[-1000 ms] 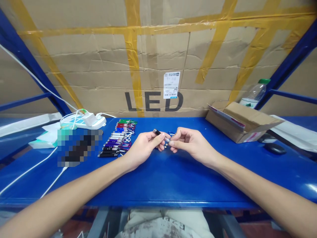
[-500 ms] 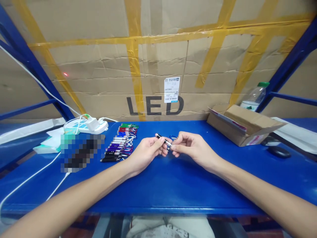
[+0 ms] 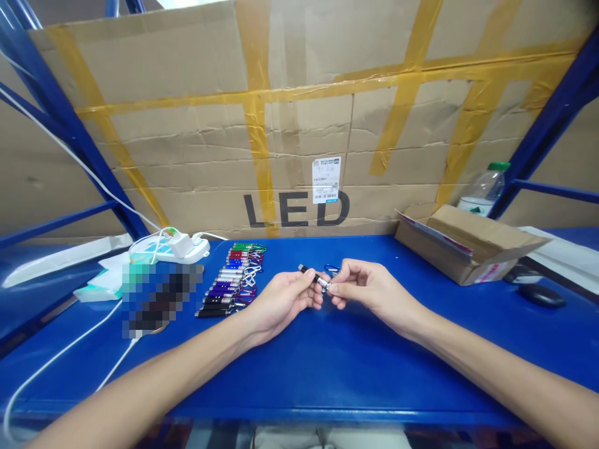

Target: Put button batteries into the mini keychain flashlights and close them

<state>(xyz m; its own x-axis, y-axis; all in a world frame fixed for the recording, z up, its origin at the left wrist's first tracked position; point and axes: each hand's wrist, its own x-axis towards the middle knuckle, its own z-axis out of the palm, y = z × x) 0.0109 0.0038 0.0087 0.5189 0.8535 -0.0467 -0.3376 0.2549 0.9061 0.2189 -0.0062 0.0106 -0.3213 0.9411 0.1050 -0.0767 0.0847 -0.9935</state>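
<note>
With the hands as my clock centre, I have a row of penlights (image 3: 230, 278) with clips at 9 o'clock, close by the left wrist; past it lie a blurred dark patch (image 3: 161, 305) and, towards 10, a white power strip (image 3: 199, 251). A big cardboard panel (image 3: 196, 149) lettered LED walls off 12 o'clock, and an open carton (image 3: 461, 246) sits at 2, a plastic bottle (image 3: 486, 187) behind it, a black mouse (image 3: 541, 295) at 3. A blue clip (image 3: 332, 268) shows just past the fingers near 12; I can't tell what it is attached to. My left hand (image 3: 292, 296) grips a black penlight (image 3: 321, 280) by its barrel, mid-centre above the table (image 3: 350, 368), while my right hand (image 3: 367, 284) pinches its silver end. Half a second ago a red spot lit the cardboard at 10; it is gone now, and my view has tipped upward, bringing in the panel's top edge. Blue tabletop runs from beneath the hands to its front edge at 6, and between the right forearm and the carton around 3.
</note>
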